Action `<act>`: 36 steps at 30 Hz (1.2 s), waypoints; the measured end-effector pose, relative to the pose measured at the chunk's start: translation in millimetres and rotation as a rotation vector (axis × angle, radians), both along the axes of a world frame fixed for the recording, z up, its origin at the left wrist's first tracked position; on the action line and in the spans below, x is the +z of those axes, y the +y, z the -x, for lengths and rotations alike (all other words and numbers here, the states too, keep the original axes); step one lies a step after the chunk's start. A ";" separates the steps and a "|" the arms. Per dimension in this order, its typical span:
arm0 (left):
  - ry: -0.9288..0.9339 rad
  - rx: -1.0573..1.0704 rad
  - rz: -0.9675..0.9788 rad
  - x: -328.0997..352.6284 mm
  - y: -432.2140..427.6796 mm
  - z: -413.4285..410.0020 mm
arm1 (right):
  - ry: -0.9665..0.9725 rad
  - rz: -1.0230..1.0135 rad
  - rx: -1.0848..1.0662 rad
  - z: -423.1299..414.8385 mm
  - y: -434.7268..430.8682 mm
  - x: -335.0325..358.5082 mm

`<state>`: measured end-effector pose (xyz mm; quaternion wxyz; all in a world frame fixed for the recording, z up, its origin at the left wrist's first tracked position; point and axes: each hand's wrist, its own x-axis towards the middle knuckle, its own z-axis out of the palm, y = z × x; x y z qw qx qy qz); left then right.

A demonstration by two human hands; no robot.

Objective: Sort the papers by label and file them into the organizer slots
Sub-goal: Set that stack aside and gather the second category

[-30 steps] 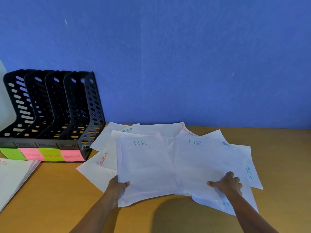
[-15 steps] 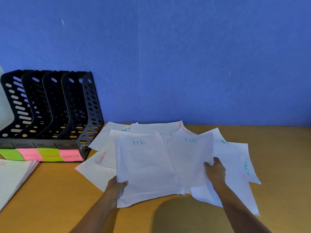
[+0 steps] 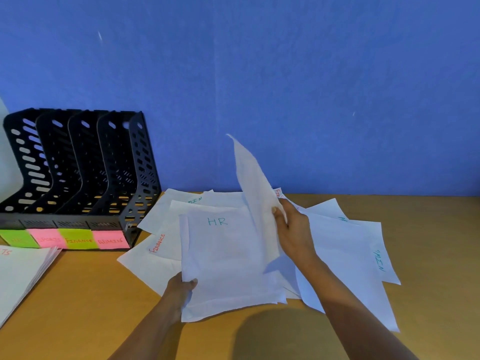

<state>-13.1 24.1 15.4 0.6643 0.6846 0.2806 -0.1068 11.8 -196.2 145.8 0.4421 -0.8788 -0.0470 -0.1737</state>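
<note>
Paper is being handled in both hands. A stack headed HR (image 3: 228,261) is being held at the middle of the table (image 3: 428,255). Its near-left corner is being pinched by the left hand (image 3: 179,291), with the thumb on top and the fingers hidden beneath. At two o'clock from that stack, a single sheet (image 3: 249,175) is being held up on edge by the right hand (image 3: 293,229), whose thumb and curled fingers are being closed on its lower edge. The sheet's free corner is being left to curl toward twelve o'clock against the blue wall, and its label is being faced away, so it cannot be read. Loose papers are being left fanned underneath: one marked FINANCE (image 3: 153,253) at nine o'clock of the stack, one marked ADMIN (image 3: 363,255) at three o'clock. The black organizer (image 3: 78,178) is standing at ten o'clock, its slots being tagged by green and pink notes (image 3: 65,239); nothing is being shown filed there yet. A further pile (image 3: 23,271) is lying at eight o'clock. Such sheets are being judged light, limp and slippery on one another, and easily creased. A single one is probably best pinched at an edge, and a stack gripped at a corner and supported from below.
</note>
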 end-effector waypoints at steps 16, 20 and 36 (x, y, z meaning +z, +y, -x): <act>0.012 0.182 0.175 10.6 -4.4 -3.4 | 0.559 -0.332 -0.175 -9.2 5.7 -115.5; -0.002 0.054 0.199 5.2 -3.4 2.1 | 0.609 -0.305 -0.119 -10.8 3.4 -121.1; -0.025 -0.003 0.089 -3.7 2.8 -1.0 | 0.590 0.485 -0.146 -12.1 -38.7 -129.8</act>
